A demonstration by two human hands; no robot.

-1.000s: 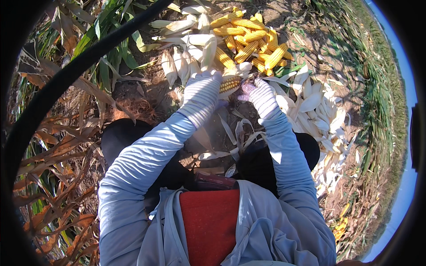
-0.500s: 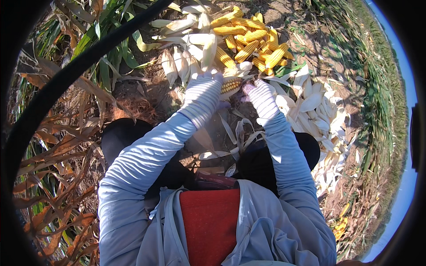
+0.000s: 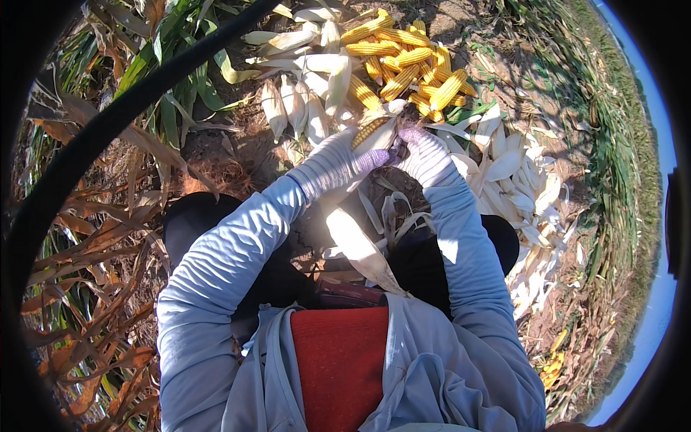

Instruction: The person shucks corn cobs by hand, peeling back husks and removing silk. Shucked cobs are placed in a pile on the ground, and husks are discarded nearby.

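A partly husked ear of corn point(image 3: 368, 132) is between my hands, its yellow kernels showing beside pale husk. My left hand point(image 3: 356, 158), in a purple-and-white striped glove, is closed around its near side, thumb pointing right. My right hand point(image 3: 421, 150), gloved alike, is closed at the right end of the ear, where dark silk shows and the fingertips are partly hidden. A long pale husk leaf point(image 3: 360, 248) trails from below my left hand toward my lap. Just beyond lie a pile of bare yellow corn cobs point(image 3: 414, 61) and several ears still in their husks point(image 3: 295, 104).
A heap of stripped husks point(image 3: 515, 180) lies to the right. Dry brown stalks and leaves point(image 3: 108, 252) stand at the left, green leaves point(image 3: 173, 79) farther back. A dark strap-like bar point(image 3: 137, 108) crosses the upper left. A few yellow cobs point(image 3: 553, 371) lie at lower right.
The ear has tilted upright and a husk leaf now covers part of it. My left hand has turned and lowered slightly, and the long husk leaf has come down toward my lap.
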